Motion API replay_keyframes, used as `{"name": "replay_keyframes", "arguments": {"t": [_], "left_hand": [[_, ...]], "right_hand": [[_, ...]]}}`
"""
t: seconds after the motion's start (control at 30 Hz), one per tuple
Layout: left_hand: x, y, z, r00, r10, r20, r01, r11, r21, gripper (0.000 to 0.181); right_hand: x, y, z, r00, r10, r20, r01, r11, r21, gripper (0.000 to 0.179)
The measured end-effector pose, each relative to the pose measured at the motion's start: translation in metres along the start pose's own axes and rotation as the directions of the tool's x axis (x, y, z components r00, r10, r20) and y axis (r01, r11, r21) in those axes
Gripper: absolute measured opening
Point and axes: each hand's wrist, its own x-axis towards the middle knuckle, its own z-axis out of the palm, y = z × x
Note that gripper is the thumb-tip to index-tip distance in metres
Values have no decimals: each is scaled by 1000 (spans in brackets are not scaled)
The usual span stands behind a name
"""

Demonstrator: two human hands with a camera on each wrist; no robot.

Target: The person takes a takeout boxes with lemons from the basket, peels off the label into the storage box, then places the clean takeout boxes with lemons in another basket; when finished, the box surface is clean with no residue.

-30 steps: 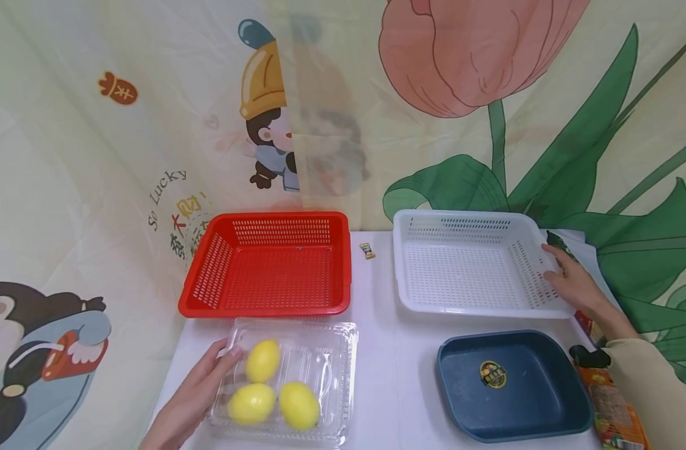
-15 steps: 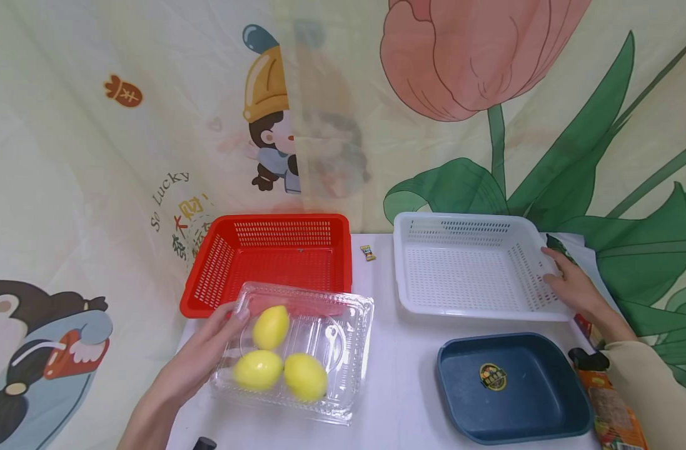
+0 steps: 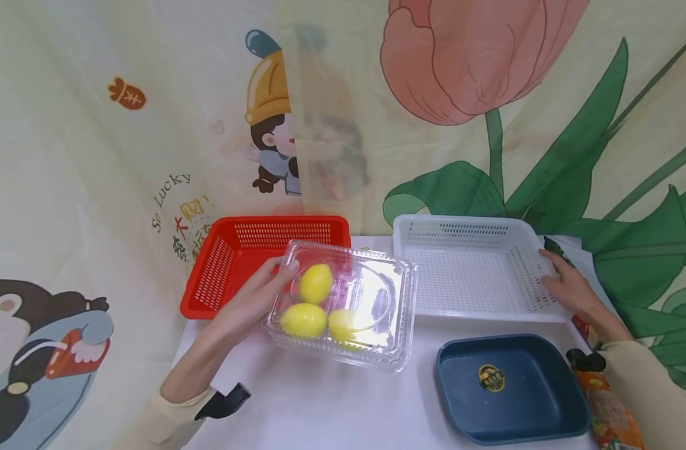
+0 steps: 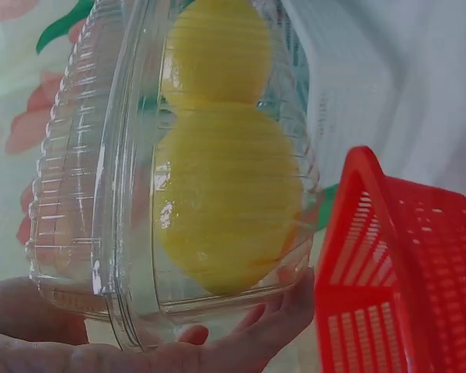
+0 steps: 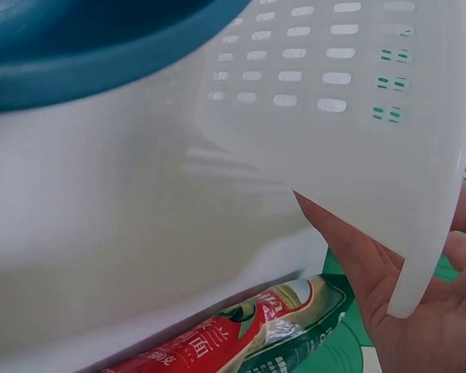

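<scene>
In the head view my left hand (image 3: 249,303) grips the left edge of a clear plastic clamshell box (image 3: 401,312) holding three lemons (image 3: 303,320). Raised and tilted, the box overlaps part of the red basket (image 3: 207,284) and the near left corner of the white basket (image 3: 472,312) from this angle. The left wrist view shows the thumb and fingers around the end of the box, near the lemons (image 4: 229,202). My right hand (image 3: 573,290) holds the right end of the white basket; in the right wrist view fingers reach under its rim (image 5: 419,284).
A dark blue tub (image 3: 536,419) stands in front of the white basket on the white-covered table (image 3: 331,406). An orange packet (image 3: 610,406) lies to its right. A red and green packet (image 5: 241,334) lies by the right hand. Printed curtains (image 3: 168,125) hang behind and at the left.
My left hand has lifted the clamshell box of lemons off the table and carried it right and farther away. My right hand stays on the white basket's rim.
</scene>
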Motion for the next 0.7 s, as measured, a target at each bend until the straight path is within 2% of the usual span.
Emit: {"name": "replay_keyframes", "arguments": {"t": [0.23, 0.5, 0.7], "left_hand": [[39, 26, 25, 999, -54, -3, 54, 999, 0, 62], [82, 50, 55, 1000, -18, 17, 20, 996, -84, 59], [104, 64, 81, 1000, -16, 26, 18, 997, -69, 60]], "right_hand": [[1, 0, -2, 1000, -3, -9, 3, 1000, -2, 66], [1, 1, 0, 1000, -15, -17, 15, 1000, -3, 66], [0, 2, 1, 999, -25, -24, 25, 1000, 0, 66]]}}
